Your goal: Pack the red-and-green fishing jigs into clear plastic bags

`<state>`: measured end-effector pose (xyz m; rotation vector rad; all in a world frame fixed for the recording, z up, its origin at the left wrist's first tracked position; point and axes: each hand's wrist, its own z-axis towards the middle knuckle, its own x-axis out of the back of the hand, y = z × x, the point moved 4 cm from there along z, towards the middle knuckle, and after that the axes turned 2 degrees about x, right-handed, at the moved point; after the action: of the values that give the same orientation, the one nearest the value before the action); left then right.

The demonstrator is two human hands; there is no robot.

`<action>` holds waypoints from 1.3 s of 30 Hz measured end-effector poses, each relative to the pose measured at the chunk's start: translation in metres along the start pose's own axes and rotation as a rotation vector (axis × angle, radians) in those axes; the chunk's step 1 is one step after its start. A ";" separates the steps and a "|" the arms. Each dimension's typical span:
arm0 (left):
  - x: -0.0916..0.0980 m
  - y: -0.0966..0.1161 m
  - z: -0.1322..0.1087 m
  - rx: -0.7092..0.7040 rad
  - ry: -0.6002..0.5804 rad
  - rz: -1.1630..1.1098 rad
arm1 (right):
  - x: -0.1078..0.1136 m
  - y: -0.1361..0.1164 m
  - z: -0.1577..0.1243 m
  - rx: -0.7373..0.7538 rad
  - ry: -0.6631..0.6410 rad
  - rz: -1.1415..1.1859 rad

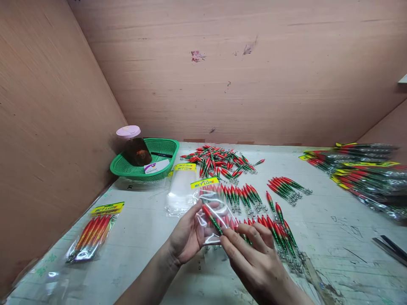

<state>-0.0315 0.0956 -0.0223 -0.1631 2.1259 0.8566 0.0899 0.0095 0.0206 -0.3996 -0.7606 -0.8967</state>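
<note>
My left hand [186, 241] is closed on a clear plastic bag [205, 183] with a yellow "BCT LURE" header, its fingers showing through the film. Pinched by its lower end in my right hand [254, 258] is a red and green fishing lure [210, 218], slanting across the bag's lower half. Whether the lure lies inside the bag or over it, I cannot tell. Behind the bag, rows of similar lures [244, 197] with metal hooks lie side by side, partly hidden by my hands. A stack of flat clear bags [181, 192] rests just left of the held one.
A heap of loose lures [219, 161] lies at the back, and a small group [288, 188] to the right. Filled packs [365, 169] are piled far right, above scissors [391, 250]. At left are a filled sample pack [95, 231] and a green basket [173, 148] with a lidded jar [136, 150].
</note>
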 end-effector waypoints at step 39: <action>-0.019 -0.045 0.000 -0.140 -0.094 -0.356 | 0.000 0.014 0.006 -0.396 0.154 0.334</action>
<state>-0.0016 0.0586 -0.0322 -0.5454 1.8737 0.7818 0.0990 0.0211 0.0242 -0.7739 -0.3555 -0.7483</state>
